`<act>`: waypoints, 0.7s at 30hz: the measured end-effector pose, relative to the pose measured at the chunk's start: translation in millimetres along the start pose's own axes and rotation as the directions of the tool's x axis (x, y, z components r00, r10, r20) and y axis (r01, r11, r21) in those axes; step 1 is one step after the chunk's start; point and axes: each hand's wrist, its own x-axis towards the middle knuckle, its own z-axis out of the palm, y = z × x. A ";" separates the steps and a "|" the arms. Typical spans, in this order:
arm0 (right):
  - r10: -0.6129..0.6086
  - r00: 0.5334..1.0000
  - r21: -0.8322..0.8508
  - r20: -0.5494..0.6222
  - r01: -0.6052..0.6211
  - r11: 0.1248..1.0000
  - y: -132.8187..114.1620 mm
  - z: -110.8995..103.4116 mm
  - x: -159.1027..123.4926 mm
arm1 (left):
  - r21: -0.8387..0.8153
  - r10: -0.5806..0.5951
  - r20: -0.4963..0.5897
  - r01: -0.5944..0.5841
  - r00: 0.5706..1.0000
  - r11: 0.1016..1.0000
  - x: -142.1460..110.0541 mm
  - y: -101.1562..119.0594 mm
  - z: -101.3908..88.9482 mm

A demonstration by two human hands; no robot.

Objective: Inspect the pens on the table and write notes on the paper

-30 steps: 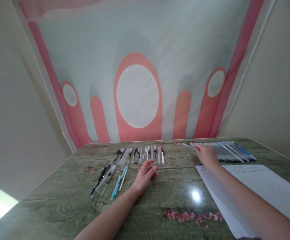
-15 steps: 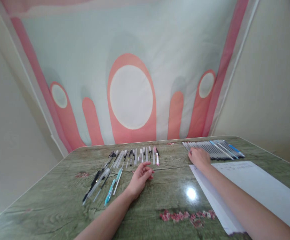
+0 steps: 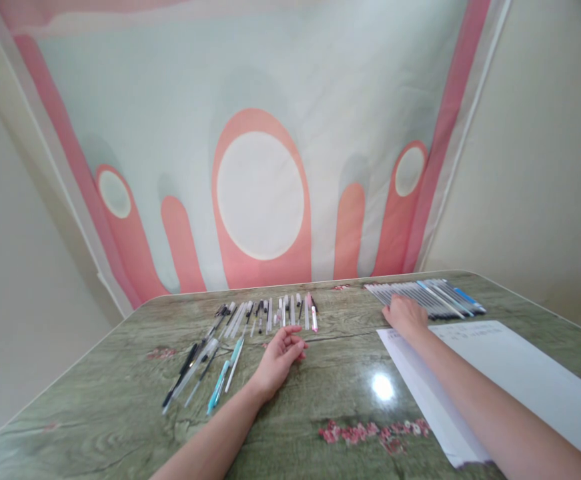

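Note:
Loosely curled, my left hand [image 3: 281,357] rests on the table with its fingers apart and nothing in them. Just beyond it lies a row of pen parts [image 3: 270,315]: clear barrels, caps and thin dark pieces. My right hand [image 3: 404,315] is closed at the left, near end of a row of slim grey refills [image 3: 435,293], touching or very close to them. What its fingertips hold, if anything, is hidden. A blue-capped pen [image 3: 469,300] and light blue and white sticks lie at the right of that row.
White paper [image 3: 495,380] with faint writing lies under my right forearm. Left of my left hand are a turquoise pen [image 3: 219,388], a thin white stick [image 3: 234,367] and black and clear pens [image 3: 190,373]. A patterned curtain [image 3: 270,67] hangs behind the wood-look table [image 3: 95,400].
My right hand held a slim refill at the row's left end; that refill now lies in the row, and the hand sits lower at its near ends. The view turned slightly right; my left hand stayed put.

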 end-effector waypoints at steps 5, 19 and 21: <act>0.019 1.000 -0.001 0.007 -0.019 1.000 4.5 1.3 1.9 | 0.012 0.003 0.002 -0.003 1.000 1.000 -0.3 0.1 0.5; -0.056 0.995 -0.026 -0.079 0.054 0.998 7.6 7.6 2.4 | 0.010 -0.016 0.004 0.016 1.000 1.000 0.0 1.7 -0.2; -0.050 0.996 -0.024 -0.074 0.048 0.999 8.8 8.4 2.8 | 0.015 -0.021 0.002 0.021 1.000 1.000 -0.1 2.6 0.3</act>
